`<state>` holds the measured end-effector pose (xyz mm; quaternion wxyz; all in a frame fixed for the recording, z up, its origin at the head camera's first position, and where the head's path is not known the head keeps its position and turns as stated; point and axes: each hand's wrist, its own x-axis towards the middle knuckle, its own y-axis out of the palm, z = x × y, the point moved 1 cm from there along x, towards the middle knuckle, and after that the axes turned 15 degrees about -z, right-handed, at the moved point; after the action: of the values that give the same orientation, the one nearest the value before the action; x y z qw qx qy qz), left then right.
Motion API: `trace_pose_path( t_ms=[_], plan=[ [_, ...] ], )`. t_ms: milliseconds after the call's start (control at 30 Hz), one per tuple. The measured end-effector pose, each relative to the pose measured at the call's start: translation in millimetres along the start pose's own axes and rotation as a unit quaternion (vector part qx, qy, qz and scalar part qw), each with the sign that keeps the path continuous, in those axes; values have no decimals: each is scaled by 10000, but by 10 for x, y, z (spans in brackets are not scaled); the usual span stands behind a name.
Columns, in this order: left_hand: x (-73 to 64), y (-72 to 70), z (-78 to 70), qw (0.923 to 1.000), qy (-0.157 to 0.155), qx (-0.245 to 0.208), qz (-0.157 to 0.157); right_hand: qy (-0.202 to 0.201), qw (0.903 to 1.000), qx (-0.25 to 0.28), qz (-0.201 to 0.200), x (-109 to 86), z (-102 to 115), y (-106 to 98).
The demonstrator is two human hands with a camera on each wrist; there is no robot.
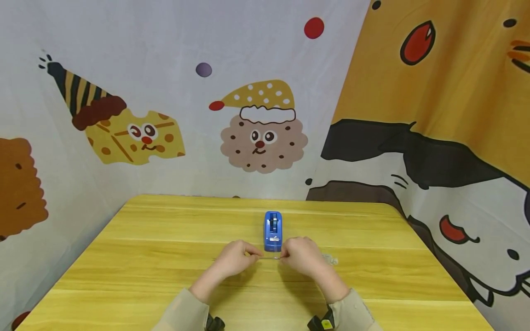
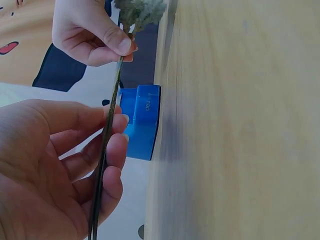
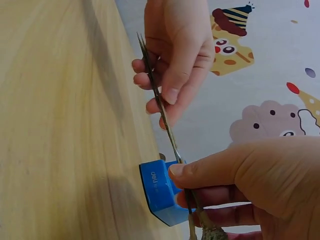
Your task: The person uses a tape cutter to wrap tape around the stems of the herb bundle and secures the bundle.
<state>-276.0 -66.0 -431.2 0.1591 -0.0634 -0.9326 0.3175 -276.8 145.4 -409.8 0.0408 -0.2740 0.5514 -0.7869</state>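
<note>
Head view: left hand (image 1: 237,260) and right hand (image 1: 302,255) both pinch thin, straight dark stems (image 2: 117,82) in their fingers, fluffy grey-green tuft (image 2: 142,11) right, just near of boxy blue plastic tape dispenser (image 1: 273,232); wood-grain surface (image 1: 186,243).

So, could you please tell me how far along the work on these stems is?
Already done, it seems: the thin stems lie side by side. In hand: the left hand and right hand hold them above the table, before the blue tape dispenser; a shiny patch between the hands may be tape. Left, probably: securing that and setting the stems down, as both hands grip them.
</note>
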Motion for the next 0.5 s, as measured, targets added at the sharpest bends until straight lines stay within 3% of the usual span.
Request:
trace_pose_path(
  t_ms=[500],
  plan=[
    [-5, -14, 17, 9998, 112, 6, 147, -38, 9987, -340, -372, 12, 3, 69]
  ],
)
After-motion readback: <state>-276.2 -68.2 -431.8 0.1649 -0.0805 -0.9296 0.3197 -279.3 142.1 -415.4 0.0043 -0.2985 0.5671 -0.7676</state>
